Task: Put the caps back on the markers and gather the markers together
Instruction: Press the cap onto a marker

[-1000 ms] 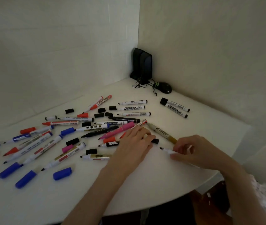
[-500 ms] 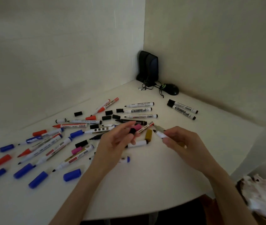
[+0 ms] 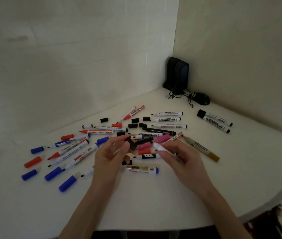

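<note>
Both hands hover close together above the table (image 3: 154,195). Of the two, the left hand (image 3: 112,154) pinches a black cap (image 3: 131,143) between thumb and fingertips. The right hand (image 3: 179,156) grips a white marker (image 3: 160,147), whose bare end points at the cap and sits just beside it (whether they touch, I cannot tell). Other markers (image 3: 169,125) lie scattered beneath and beyond the hands, most uncapped, with loose caps (image 3: 133,125) among them. Blue caps (image 3: 67,183) lie off to the left, well apart from the hands. A capped pair (image 3: 216,119) rests side by side at far right, and a gold marker (image 3: 201,148) lies near the right hand. A speaker (image 3: 177,75) and a mouse (image 3: 202,99) sit in the corner.
</note>
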